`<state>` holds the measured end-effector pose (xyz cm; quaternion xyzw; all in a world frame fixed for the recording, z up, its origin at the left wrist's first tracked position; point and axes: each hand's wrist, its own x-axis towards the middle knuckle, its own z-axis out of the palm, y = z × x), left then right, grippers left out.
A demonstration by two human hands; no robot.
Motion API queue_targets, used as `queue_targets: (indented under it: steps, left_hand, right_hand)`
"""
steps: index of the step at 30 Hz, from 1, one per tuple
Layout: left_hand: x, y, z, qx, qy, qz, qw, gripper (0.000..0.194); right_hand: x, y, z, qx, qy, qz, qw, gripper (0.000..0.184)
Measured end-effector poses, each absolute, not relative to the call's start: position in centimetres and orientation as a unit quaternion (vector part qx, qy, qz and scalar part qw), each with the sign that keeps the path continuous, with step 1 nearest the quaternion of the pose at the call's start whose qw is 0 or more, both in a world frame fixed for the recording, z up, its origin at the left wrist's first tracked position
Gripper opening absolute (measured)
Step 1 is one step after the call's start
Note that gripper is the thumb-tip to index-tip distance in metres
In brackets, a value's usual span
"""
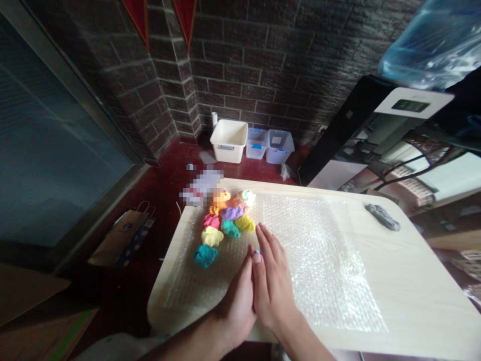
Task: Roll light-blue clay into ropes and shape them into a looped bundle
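Observation:
My left hand [239, 296] and my right hand [273, 281] are pressed palm to palm above the near part of the table. The right hand's fingers lie straight and together, pointing away from me. A sliver of blue clay [257, 251] peeks out between the hands near the thumbs; its remainder is hidden. Just beyond, crumpled lumps of soft clay sit on bubble wrap [319, 260]: a teal lump [205, 256], a pale yellow lump [212, 236], a green lump [230, 228], a yellow lump [245, 222], a purple lump [232, 213] and several others.
The bubble wrap covers much of the pale wooden table [409, 281]. A grey pouch-like item [382, 216] lies at the far right. On the floor behind stand a cream bin [229, 150] and two clear boxes [280, 148]. Paper bags [122, 235] are left; a water dispenser [345, 120] is right.

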<state>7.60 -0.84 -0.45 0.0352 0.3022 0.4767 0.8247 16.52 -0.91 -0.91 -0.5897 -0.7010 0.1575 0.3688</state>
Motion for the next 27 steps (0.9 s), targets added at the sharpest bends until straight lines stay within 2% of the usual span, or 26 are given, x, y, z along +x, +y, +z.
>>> queue_targets:
  steps: [6,11,15,20,27]
  left_hand:
    - [7.5,-0.6,-1.2,0.011,0.281,0.485,0.828,0.048]
    - [6.9,0.4,-0.2,-0.063,0.253,0.42,0.869,0.058]
    - [6.7,0.9,0.4,-0.076,0.248,0.402,0.878,0.058]
    - [7.1,0.0,-1.3,-0.046,0.19,0.41,0.891,0.062]
    - [7.3,-0.4,-1.2,-0.044,0.174,0.432,0.884,0.06]
  right_hand:
    - [16.3,-1.0,-1.3,-0.613,-0.685,0.175,0.353,0.057]
    - [16.9,-1.4,-1.1,-0.611,-0.671,0.199,0.371,0.063]
    - [16.9,-1.6,-1.0,-0.61,-0.683,0.17,0.364,0.068]
    - [15.9,-1.9,-1.9,-0.605,-0.716,0.13,0.323,0.074]
    - [15.6,-1.7,-1.4,-0.595,-0.721,0.113,0.337,0.07]
